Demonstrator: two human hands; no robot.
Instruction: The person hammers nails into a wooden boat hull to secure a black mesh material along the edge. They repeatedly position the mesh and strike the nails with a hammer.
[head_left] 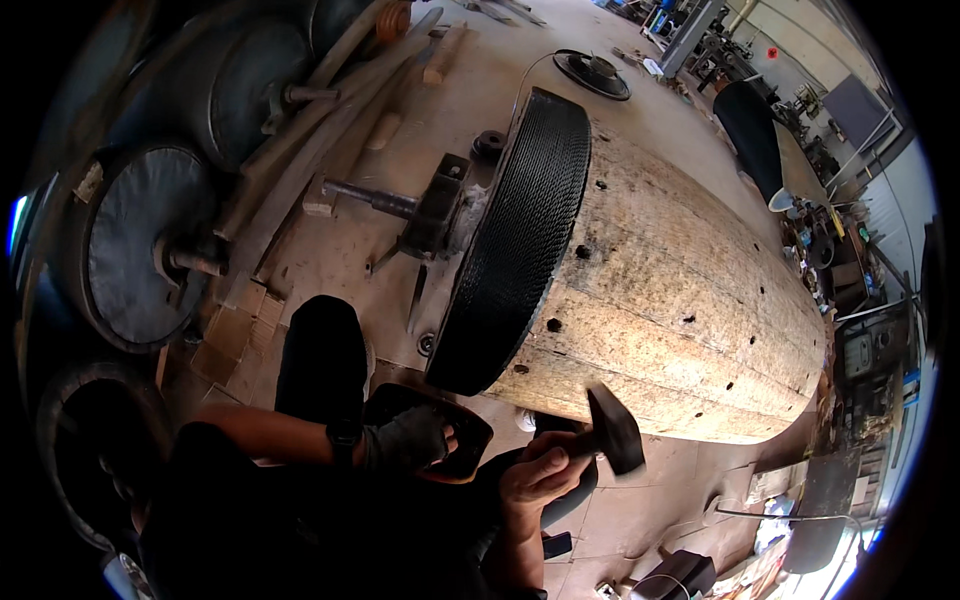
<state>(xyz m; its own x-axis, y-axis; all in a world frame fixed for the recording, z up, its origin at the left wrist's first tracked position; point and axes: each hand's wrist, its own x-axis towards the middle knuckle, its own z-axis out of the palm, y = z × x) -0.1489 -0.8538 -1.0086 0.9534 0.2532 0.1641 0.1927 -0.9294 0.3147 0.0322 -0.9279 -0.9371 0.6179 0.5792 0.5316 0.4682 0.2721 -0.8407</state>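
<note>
My right hand (pixel 545 475), bare, is closed round the handle of a hammer (pixel 617 432), whose dark head is raised just below the near side of a large roller (pixel 670 290). The roller's mottled tan surface has dark holes spaced over it. Round its left end runs a black ribbed band (pixel 520 250). My left hand (pixel 408 438), in a dark grey glove, reaches into a black tray (pixel 474 452) by my knee. Its fingers are curled together, and what they hold, if anything, is too small to make out.
Dark metal drums with shafts (pixel 150 245) line the left side, beside long wooden beams (pixel 320 150). A metal shaft and bracket (pixel 430 205) jut from the roller's left end. Behind it lies a black reel (pixel 592 75). Cluttered benches and tools (pixel 850 260) fill the right.
</note>
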